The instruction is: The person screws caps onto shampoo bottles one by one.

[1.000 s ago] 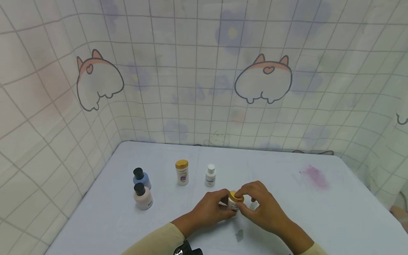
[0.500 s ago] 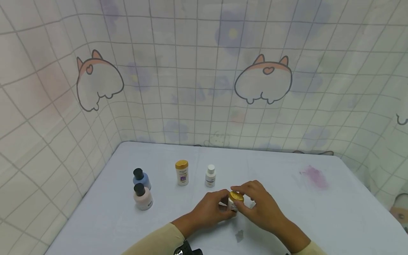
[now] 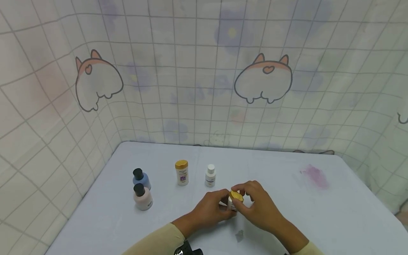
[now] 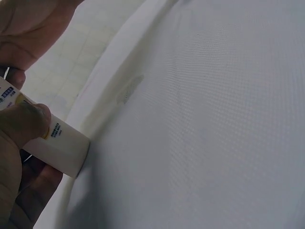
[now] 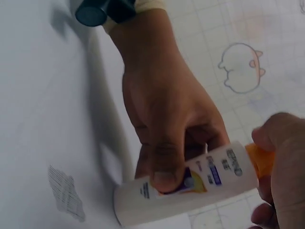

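Note:
A white bottle (image 5: 214, 179) with a printed purple-and-yellow label stands on the table close before the person. My left hand (image 3: 210, 209) grips its body, thumb across the label in the right wrist view. At the bottle's top is its yellow cap (image 3: 236, 196), pinched by my right hand (image 3: 259, 205) between the thumb on the near side and fingers on the far side. In the left wrist view the bottle's base meets the white cloth, while the cap lies outside that picture.
Left of the hands stand a taller white bottle with a gold cap (image 3: 182, 173) and a small white bottle (image 3: 210, 177). Farther left are a blue bottle (image 3: 143, 180) and a pale pink bottle (image 3: 144, 199), both black-capped. A pink stain (image 3: 315, 176) marks the cloth.
My right fingertips have shifted from on top of the cap to its far edge, leaving more of the yellow top visible. The left hand and bottle have stayed in place.

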